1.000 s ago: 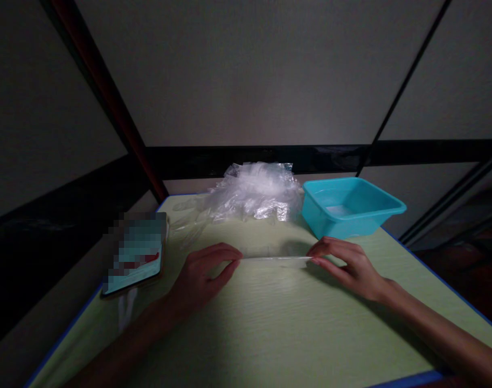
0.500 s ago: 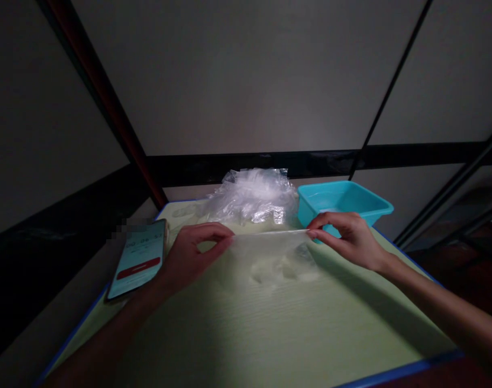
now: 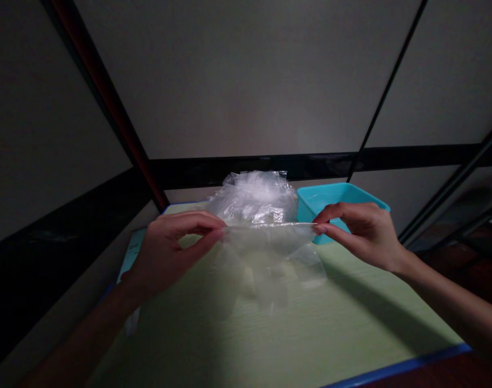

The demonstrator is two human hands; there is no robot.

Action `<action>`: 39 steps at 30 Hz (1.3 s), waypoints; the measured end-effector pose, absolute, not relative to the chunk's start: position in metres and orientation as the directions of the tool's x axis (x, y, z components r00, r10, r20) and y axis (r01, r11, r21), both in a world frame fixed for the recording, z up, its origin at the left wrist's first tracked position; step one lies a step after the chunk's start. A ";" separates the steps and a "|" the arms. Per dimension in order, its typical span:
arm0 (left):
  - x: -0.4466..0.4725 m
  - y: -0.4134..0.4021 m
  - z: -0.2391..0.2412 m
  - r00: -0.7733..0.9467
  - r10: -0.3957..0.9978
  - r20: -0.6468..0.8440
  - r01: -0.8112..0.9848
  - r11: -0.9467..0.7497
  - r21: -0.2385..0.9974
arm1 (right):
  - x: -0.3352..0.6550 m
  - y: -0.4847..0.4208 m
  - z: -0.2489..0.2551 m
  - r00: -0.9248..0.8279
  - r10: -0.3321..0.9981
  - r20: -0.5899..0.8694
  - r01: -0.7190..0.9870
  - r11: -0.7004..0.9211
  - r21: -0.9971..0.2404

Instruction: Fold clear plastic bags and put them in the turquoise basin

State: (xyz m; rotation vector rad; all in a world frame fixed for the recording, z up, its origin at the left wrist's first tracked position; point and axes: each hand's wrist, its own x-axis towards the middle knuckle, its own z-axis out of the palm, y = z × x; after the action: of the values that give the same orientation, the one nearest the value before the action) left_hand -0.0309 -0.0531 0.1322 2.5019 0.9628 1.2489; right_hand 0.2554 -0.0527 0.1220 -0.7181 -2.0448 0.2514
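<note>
A clear plastic bag (image 3: 265,248) hangs stretched between my two hands, its top edge pulled into a nearly straight line above the table. My left hand (image 3: 179,248) pinches one end of that edge between thumb and fingertips. At the other end, my right hand (image 3: 361,231) does the same, in front of the blue basin. The bag's lower part droops loosely and is see-through, with the table's surface showing behind it. Just beyond it lies a crumpled heap of clear plastic bags (image 3: 256,196).
A turquoise plastic basin (image 3: 322,195) stands at the back right of the pale green table (image 3: 351,334), which has a blue edge. A phone (image 3: 130,253) with a lit screen is partly covered by my left hand. Cabinet panels (image 3: 249,81) rise directly behind the table.
Both hands have come slightly higher and farther apart with the bag between them. More of the bag hangs unfolded. My left hand and forearm now cover most of the phone.
</note>
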 end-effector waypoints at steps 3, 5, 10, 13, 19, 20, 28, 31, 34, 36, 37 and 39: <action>-0.031 -0.064 0.136 0.441 0.613 0.655 0.495 -0.775 0.392 | 0.256 -0.064 0.123 -0.403 0.589 0.700 0.396 0.802 -0.447; -0.032 -0.072 0.139 0.438 0.611 0.659 0.523 -0.770 0.366 | 0.256 -0.072 0.125 -0.398 0.602 0.692 0.410 0.792 -0.452; -0.031 -0.088 0.147 0.421 0.607 0.673 0.555 -0.760 0.338 | 0.256 -0.091 0.136 -0.346 0.654 0.673 0.421 0.749 -0.511; -0.032 -0.096 0.151 0.347 0.643 0.683 0.557 -0.727 0.401 | 0.254 -0.098 0.146 -0.326 0.698 0.638 0.353 0.716 -0.602; -0.031 -0.098 0.156 0.202 0.887 0.416 0.459 -0.461 0.759 | 0.250 -0.092 0.157 -0.379 0.841 0.386 0.235 0.491 -0.839; -0.030 -0.095 0.156 0.192 0.921 0.338 0.459 -0.389 0.799 | 0.250 -0.088 0.155 -0.387 0.860 0.332 0.225 0.437 -0.871; -0.018 -0.055 0.106 0.155 0.975 -0.161 0.309 0.107 0.945 | 0.245 -0.038 0.093 -0.390 0.921 -0.021 0.137 0.036 -0.990; -0.018 -0.040 0.074 0.106 0.972 -0.210 0.276 0.174 0.945 | 0.241 -0.021 0.062 -0.390 0.910 -0.139 0.145 -0.089 -0.985; -0.019 -0.027 0.049 0.109 0.949 -0.295 0.290 0.253 0.923 | 0.238 -0.008 0.039 -0.410 0.904 -0.125 0.163 -0.062 -0.985; -0.020 -0.020 0.039 0.105 0.942 -0.318 0.310 0.273 0.911 | 0.237 -0.002 0.030 -0.426 0.897 -0.113 0.191 -0.032 -0.981; -0.021 -0.017 0.036 0.108 0.940 -0.323 0.316 0.276 0.908 | 0.237 0.000 0.027 -0.435 0.893 -0.113 0.206 -0.023 -0.978; -0.022 -0.012 0.033 0.115 0.938 -0.327 0.324 0.276 0.905 | 0.238 0.003 0.023 -0.448 0.887 -0.116 0.230 -0.011 -0.973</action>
State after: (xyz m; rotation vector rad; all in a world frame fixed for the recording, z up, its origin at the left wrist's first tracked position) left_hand -0.0222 -0.0124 0.0334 1.2592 1.4298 0.6929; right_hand 0.2382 0.0030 0.0230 -1.1635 -1.7040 1.4954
